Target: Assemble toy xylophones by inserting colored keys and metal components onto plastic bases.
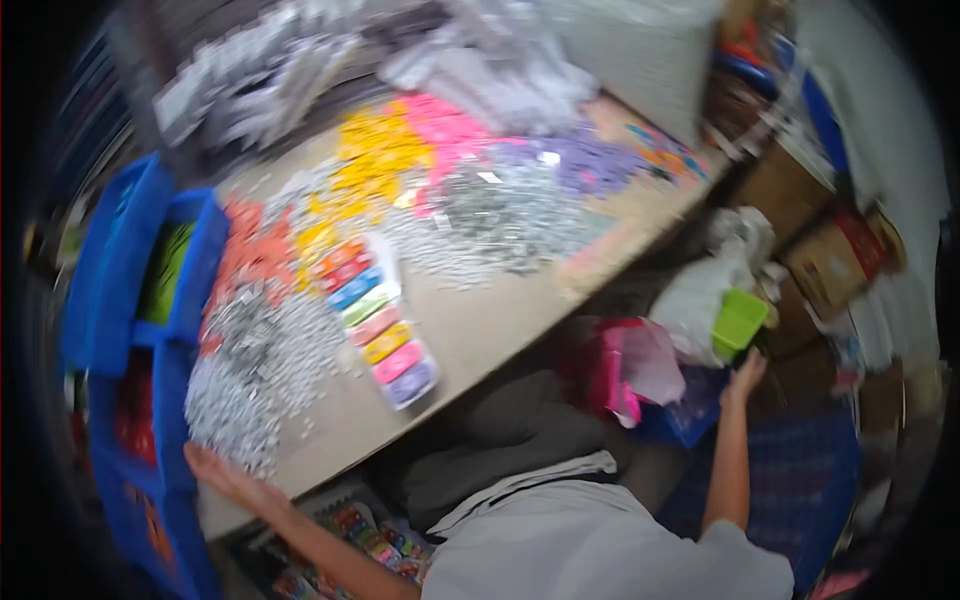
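The left hand [222, 472] lies flat with fingers spread open on the near left edge of the tabletop [480, 330], touching a heap of small silver pieces [255, 370]. Just right of that heap lies a long card of coloured pieces [375, 320]. Blue bins [150, 300] stand at the left. The right hand [745, 375] reaches to the right, off the tabletop, fingers open, just below a green container [738, 320] beside a white bag [700, 290]. Pink packaging [620, 370] lies between the tabletop and that hand.
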The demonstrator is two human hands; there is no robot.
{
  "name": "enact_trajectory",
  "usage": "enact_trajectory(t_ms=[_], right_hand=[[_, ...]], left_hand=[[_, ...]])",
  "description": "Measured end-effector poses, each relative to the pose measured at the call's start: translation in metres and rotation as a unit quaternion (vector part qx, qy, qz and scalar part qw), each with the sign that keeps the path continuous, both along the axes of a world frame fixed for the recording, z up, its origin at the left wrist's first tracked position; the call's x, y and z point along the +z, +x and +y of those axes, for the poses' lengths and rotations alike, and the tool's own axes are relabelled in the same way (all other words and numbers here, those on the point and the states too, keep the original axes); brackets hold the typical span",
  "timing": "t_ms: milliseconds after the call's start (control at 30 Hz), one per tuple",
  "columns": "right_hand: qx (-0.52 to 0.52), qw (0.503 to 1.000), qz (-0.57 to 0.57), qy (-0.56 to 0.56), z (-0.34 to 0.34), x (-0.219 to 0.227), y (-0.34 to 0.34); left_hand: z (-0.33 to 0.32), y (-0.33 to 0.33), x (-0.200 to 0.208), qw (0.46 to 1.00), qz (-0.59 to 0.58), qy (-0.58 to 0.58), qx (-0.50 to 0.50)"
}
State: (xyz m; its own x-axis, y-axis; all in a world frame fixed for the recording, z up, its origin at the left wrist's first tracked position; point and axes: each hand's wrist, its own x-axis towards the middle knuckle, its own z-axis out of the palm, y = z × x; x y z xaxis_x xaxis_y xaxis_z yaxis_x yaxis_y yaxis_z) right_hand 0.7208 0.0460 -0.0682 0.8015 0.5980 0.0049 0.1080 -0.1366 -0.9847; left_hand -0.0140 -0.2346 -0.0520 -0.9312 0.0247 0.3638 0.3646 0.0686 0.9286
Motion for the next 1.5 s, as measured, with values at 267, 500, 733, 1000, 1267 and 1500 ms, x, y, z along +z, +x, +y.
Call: enact_trajectory(t_ms=[267, 500, 733, 1000, 1267, 1500], right_hand=[[0.215, 0.832, -0.491, 0.146, 0.016, 0.061, -0.186], [0.556, 0.629, -0.464, 0.283, 0.017, 0.073, -0.355], [0.575, 0.692, -0.416, 0.13, 0.033, 0.033, -0.389], [0.578, 0.682, -0.427, 0.135, 0.026, 0.045, -0.405], [0.577, 0.677, -0.431, 0.152, 0.027, 0.048, -0.408], [0.609, 0.666, -0.405, 0.147, 0.027, 0.061, -0.407]], left_hand=[[0.03, 0.018, 0.013, 0.997, -0.052, 0.053, -0.033], [0.032, 0.021, 0.022, 0.997, -0.067, 0.031, -0.016], [0.033, 0.018, 0.026, 0.991, -0.071, 0.112, -0.024], [0.025, 0.034, 0.028, 0.988, 0.11, -0.099, 0.052], [0.072, 0.054, 0.049, 0.875, 0.267, -0.4, -0.054], [0.086, 0.065, 0.053, 0.868, 0.203, -0.448, -0.072]])
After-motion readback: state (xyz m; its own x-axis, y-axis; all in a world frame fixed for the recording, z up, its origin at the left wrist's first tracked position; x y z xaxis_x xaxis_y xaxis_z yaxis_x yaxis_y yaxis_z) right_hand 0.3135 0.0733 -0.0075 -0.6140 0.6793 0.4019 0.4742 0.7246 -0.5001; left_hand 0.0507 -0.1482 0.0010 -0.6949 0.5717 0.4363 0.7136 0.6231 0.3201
